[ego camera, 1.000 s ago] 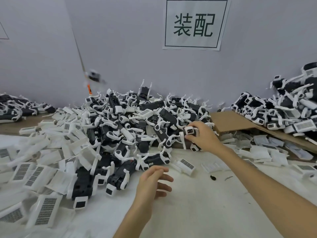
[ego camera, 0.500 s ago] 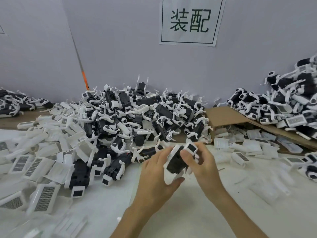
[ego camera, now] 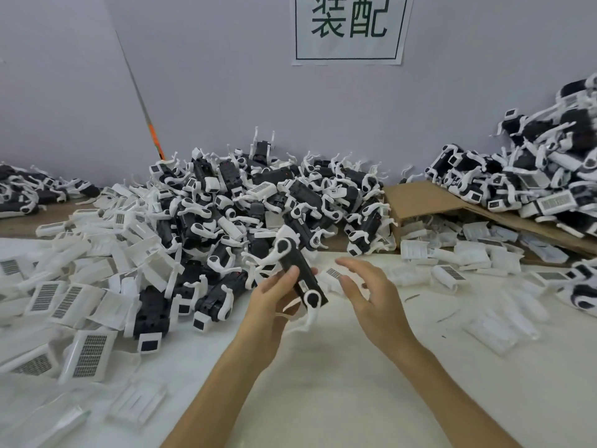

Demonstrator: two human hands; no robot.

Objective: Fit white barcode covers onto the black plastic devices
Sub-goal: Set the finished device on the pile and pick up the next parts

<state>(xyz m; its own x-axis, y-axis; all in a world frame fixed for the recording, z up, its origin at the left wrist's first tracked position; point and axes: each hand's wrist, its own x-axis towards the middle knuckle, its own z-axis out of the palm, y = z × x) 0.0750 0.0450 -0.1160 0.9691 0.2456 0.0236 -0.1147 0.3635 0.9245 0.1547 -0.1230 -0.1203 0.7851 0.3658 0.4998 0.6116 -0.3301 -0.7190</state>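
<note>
My left hand (ego camera: 274,305) grips a black plastic device (ego camera: 300,276) with white curved clips, held tilted above the white table. To its right my right hand (ego camera: 371,295) hovers with fingers spread and holds nothing. A white barcode cover (ego camera: 334,273) lies on the table just beyond my right fingers. A big pile of black devices (ego camera: 258,202) rises behind my hands. Loose white barcode covers (ego camera: 74,299) spread across the left.
More white covers (ego camera: 452,250) lie to the right beside a sheet of cardboard (ego camera: 420,202). A second heap of devices (ego camera: 533,179) sits on the cardboard at far right, a third heap (ego camera: 26,192) at far left. The wall with a paper sign (ego camera: 349,27) stands behind.
My right hand took a device from the pile and brought it to the left hand. Now the left hand alone holds it and the right hand has let go and opened.
</note>
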